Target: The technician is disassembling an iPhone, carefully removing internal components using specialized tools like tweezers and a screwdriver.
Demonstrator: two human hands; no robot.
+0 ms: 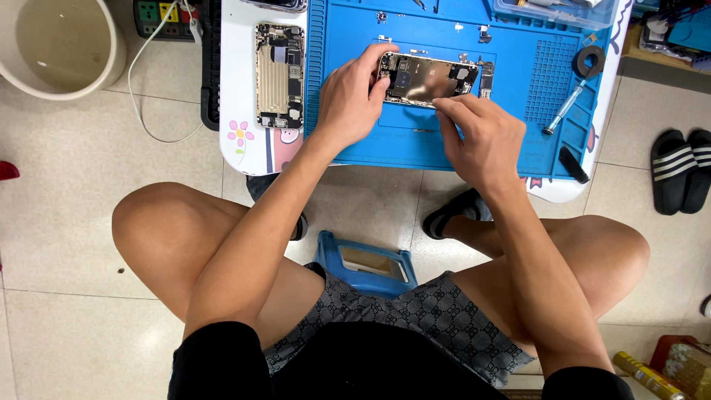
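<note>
The person is working on an opened, gold-coloured phone housing with its bare metal inside showing (428, 79), which is lying flat on a blue silicone work mat (355, 141) on the small white table (238, 152). The left hand (348, 100) is grasping the housing's near end, thumb and forefinger curled around its edge, the other fingers loosely bent. The right hand (478, 137) is pinching down with thumb and forefinger closed at the housing's lower edge; whether a tiny part is between the fingertips is too small to tell. To do this well, the left hand should be pinning the housing steadily while the right is working with light, precise pressure. Beyond the left hand, a second opened phone body (279, 75) is lying. Past the right hand, a silver-handled screwdriver (564, 109) and a black tape roll (590, 61) are resting.
</note>
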